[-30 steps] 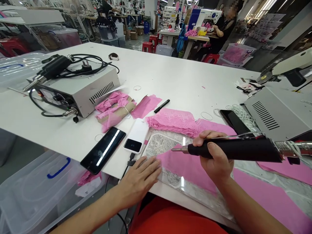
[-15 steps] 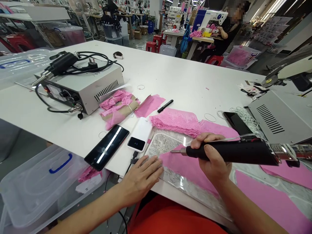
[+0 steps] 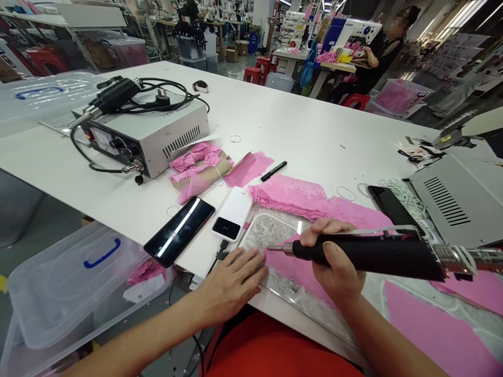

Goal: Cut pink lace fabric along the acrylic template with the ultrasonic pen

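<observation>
My right hand is wrapped round a black handheld tool with a metal tip that points left. The tip is over the left end of a pink fabric piece, which lies on a clear patterned plate. Flat beside that end rests my left hand, palm down with fingers stretched out, at the plate's left edge. Behind the plate sits a stack of pink lace. A white power bank with a cable and a black phone lie left of the plate.
A grey box unit with a second tool and coiled cable stands at the left; another grey unit is at the right. Bundled pink fabric and a pen lie behind. A person sits at a sewing machine beyond the white table.
The tool in my right hand has moved left along the pink fabric towards my left hand. The whole view has shifted slightly, while my left hand stays flat by the plate.
</observation>
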`<state>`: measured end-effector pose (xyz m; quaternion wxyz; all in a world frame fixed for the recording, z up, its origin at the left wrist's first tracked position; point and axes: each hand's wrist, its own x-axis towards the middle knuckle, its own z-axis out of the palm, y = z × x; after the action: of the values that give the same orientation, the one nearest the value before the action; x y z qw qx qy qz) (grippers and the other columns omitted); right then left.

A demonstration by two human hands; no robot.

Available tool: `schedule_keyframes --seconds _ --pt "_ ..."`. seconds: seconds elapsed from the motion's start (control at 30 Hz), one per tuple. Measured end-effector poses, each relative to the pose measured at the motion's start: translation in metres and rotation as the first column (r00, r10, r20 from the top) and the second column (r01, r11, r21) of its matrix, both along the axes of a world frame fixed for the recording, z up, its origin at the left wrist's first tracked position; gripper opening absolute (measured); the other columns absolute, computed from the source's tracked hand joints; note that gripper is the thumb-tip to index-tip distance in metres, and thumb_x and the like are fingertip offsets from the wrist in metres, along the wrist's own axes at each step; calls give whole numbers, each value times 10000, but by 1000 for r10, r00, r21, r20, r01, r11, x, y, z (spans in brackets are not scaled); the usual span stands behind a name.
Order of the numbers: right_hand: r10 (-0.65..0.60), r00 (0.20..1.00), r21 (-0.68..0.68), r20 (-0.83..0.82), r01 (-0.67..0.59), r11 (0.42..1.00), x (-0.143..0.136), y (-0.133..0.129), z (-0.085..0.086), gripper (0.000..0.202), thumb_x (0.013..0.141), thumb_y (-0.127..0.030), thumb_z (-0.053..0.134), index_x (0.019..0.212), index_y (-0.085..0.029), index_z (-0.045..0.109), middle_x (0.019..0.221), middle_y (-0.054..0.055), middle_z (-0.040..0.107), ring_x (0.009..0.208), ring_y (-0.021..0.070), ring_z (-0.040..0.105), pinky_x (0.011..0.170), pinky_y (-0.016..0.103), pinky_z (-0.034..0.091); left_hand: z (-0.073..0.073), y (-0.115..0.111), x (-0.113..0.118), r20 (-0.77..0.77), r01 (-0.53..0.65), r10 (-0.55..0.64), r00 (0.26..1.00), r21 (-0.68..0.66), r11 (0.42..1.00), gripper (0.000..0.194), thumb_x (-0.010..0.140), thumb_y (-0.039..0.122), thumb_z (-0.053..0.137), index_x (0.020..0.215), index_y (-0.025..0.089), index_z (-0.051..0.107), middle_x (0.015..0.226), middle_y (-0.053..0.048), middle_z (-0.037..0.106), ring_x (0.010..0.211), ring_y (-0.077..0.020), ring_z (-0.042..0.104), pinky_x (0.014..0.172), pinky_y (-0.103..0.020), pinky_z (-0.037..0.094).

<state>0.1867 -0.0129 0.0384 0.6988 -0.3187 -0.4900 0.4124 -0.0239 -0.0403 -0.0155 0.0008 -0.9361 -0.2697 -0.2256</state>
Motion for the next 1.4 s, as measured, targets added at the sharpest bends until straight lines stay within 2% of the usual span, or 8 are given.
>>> schedule_keyframes --seconds 0.43,0.63,0.7,0.8,0.93,1.03,1.2,1.4 --pt "1 998 11 59 -2 1000 -3 0 -2 91 800 -253 642 830 -236 559 819 -13 556 615 104 569 608 291 512 0 0 0 -12 -4 4 1000 -4 1000 277 979 213 452 1209 131 582 1318 -126 594 1253 -274 529 1029 -447 442" --pt "5 1000 8 12 -5 1000 0 3 3 84 798 -239 635 858 -236 576 844 -10 563 627 107 580 623 301 513 7 2 -1 -23 6 -6 1000 24 1000 301 979 197 440 1243 131 569 1329 -125 588 1249 -275 534 1012 -443 460" --pt "-34 999 5 -41 34 999 9 5 7 90 783 -244 632 860 -230 588 853 -4 563 620 106 578 614 299 510 10 3 0 -8 13 -13 1000 43 999 303 975 174 434 1241 134 573 1323 -118 594 1253 -266 531 1017 -431 457" --pt "-163 984 -7 -74 163 987 35 6 12 94 743 -237 630 827 -221 589 832 -1 565 600 106 566 596 296 498 13 7 5 11 38 -38 999 71 997 314 960 145 454 1250 137 573 1323 -111 596 1286 -251 501 1045 -412 435" --pt "-377 924 -32 -72 375 926 73 1 13 77 704 -214 621 771 -209 582 803 -6 558 587 107 555 590 299 489 10 17 14 10 74 -75 997 84 994 336 957 154 456 1274 145 567 1363 -106 563 1331 -248 450 1094 -420 377" --pt "-455 886 -39 -87 453 890 87 -4 9 66 704 -205 613 760 -204 579 797 -9 550 588 104 551 591 296 487 6 24 20 -14 91 -91 996 73 993 378 964 218 467 1333 162 528 1420 -108 506 1365 -269 403 1114 -451 339" --pt "-425 900 -43 -98 422 905 86 -5 0 93 721 -225 624 803 -221 580 815 -12 558 599 106 556 604 302 494 3 31 21 -108 127 -117 987 88 988 466 950 290 506 1398 168 468 1460 -110 460 1405 -287 336 1160 -474 250" --pt "-372 921 -40 -112 370 928 79 0 -3 91 738 -230 633 814 -220 586 835 -13 561 610 103 567 614 304 505 1 30 20 -138 124 -112 984 78 989 471 945 302 511 1397 177 472 1470 -87 450 1419 -273 310 1191 -459 162"
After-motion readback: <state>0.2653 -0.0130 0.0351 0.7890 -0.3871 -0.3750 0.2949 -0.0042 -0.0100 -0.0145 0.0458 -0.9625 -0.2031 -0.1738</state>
